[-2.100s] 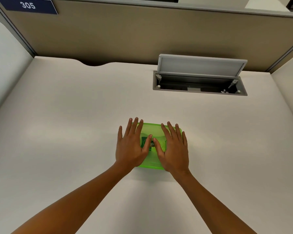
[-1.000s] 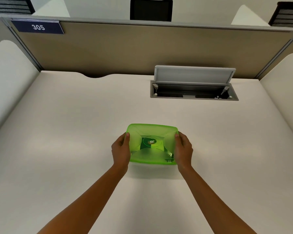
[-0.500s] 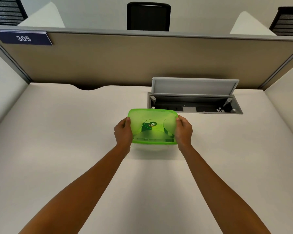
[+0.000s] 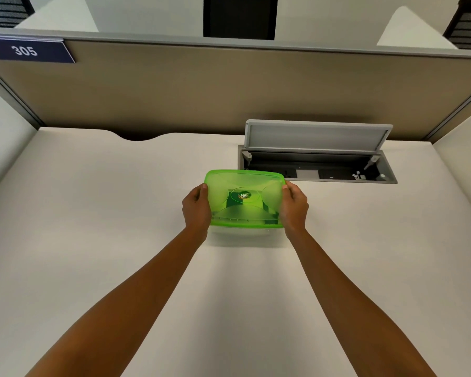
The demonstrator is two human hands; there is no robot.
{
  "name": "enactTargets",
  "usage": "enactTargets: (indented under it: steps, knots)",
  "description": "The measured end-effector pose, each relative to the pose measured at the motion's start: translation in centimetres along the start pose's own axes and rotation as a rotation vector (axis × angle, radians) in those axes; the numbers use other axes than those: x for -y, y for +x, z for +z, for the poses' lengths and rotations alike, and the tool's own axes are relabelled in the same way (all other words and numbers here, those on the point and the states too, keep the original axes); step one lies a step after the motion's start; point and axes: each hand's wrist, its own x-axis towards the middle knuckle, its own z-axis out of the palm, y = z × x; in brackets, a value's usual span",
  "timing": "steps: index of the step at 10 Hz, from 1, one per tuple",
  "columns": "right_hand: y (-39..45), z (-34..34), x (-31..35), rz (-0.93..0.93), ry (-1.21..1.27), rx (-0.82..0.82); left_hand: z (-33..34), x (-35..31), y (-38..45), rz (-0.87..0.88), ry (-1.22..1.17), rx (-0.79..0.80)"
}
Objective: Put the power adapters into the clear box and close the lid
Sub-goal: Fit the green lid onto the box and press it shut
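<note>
Head view: the box (image 4: 244, 202) is held between both hands over the middle of the desk (image 4: 93, 213), its green lid (image 4: 220, 186) on top and seated all round. Little of the clear body is seen; only a pale strip shows under the lid's near edge. Whether the box rests on the desk or is raised just above it cannot be told, though a soft shadow lies beneath its near side. The adapters cannot be made out: through the tinted lid only dark shapes and a round label are seen (the print on it is too small to read).

The left hand (image 4: 196, 210) is clamped on the box's left end, thumb on the lid's rim, the fingers hidden underneath. The right hand (image 4: 294, 208) is clamped on the right end in the same way, its fingers likewise hidden. Both forearms are cut off by the bottom edge.

Just behind the box's right corner a cable hatch (image 4: 318, 170) is set into the desk, its flap (image 4: 316, 136) propped upright; small white parts inside it are too small to identify. A tan partition (image 4: 229, 85) closes off the back of the desk, with a blue sign (image 4: 27, 51) reading 305 at its upper left. A dark chair back (image 4: 239, 17) is seen beyond the partition, cut off by the top edge.
</note>
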Motion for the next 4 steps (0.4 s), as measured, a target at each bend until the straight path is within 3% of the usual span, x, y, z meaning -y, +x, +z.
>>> enactTargets:
  steps: [2,4]
  knots:
    - [-0.1,-0.1,0.3,-0.066,-0.11,0.038,-0.4,0.2,0.0,0.032,0.088,0.026]
    - [-1.1,-0.7,2.0,-0.127,-0.222,0.032,-1.2,-1.0,-1.2,0.212,0.473,0.026]
